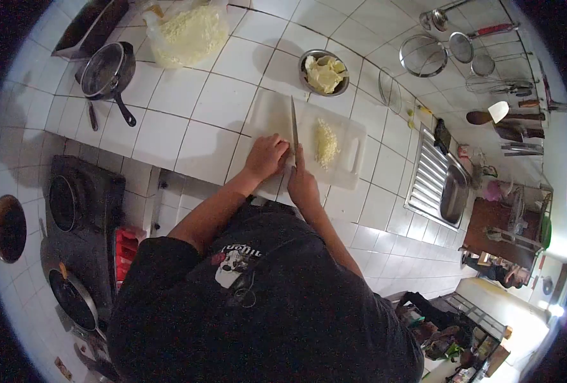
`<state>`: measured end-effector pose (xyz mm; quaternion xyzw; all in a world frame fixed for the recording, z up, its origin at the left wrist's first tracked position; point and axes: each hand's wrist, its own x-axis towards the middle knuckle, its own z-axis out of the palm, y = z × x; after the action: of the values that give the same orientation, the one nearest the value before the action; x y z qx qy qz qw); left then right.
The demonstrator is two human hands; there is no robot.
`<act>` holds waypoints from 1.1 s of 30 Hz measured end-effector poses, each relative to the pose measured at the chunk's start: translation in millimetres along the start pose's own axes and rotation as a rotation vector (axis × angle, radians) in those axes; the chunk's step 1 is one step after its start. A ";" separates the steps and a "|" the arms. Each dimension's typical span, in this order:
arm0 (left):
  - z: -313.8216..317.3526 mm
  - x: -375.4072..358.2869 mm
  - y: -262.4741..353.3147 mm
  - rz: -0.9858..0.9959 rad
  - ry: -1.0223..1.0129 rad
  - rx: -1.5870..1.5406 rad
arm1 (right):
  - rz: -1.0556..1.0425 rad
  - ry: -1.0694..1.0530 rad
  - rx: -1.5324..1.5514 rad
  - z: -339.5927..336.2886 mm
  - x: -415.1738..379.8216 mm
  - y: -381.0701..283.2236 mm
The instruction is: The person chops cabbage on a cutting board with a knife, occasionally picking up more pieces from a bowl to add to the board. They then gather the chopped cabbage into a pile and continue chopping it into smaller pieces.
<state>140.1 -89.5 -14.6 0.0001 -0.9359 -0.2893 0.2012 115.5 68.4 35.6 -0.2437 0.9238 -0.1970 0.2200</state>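
Observation:
My right hand (304, 186) is wrapped round the handle of a long kitchen knife (294, 119), whose blade points away from me over a pale cutting board (343, 121). Just left of the blade, my left hand (268, 156) rests on the board with its fingers curled; whatever they press on is hidden beneath them. To the right of the knife lies a heap of finely chopped pale-yellow pieces (326, 144). Beyond the board's far edge, a metal bowl (304, 79) holds pale leafy pieces (325, 75), which look like cabbage.
A clear plastic bag (188, 35) of chopped pale bits lies at the far left, near a black-handled pan (108, 70). A sink (452, 195) is on the right, with utensils hanging above. The stove (82, 210) stands left, with a frying pan (73, 300).

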 end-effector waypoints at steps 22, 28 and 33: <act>2.4 -0.6 -0.1 -0.063 0.099 -0.083 | -0.002 -0.040 -0.025 -28.1 9.6 -16.3; 12.7 -2.2 -4.3 -0.138 0.003 -0.121 | -0.039 0.079 0.003 0.8 4.8 -8.1; 20.0 -3.5 -12.4 -0.097 0.003 -0.144 | 0.002 -0.013 0.008 -17.8 7.6 -15.9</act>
<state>134.3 -88.7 -37.6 0.0315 -0.9112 -0.3651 0.1880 106.3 56.1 55.4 -0.2430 0.9218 -0.1991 0.2271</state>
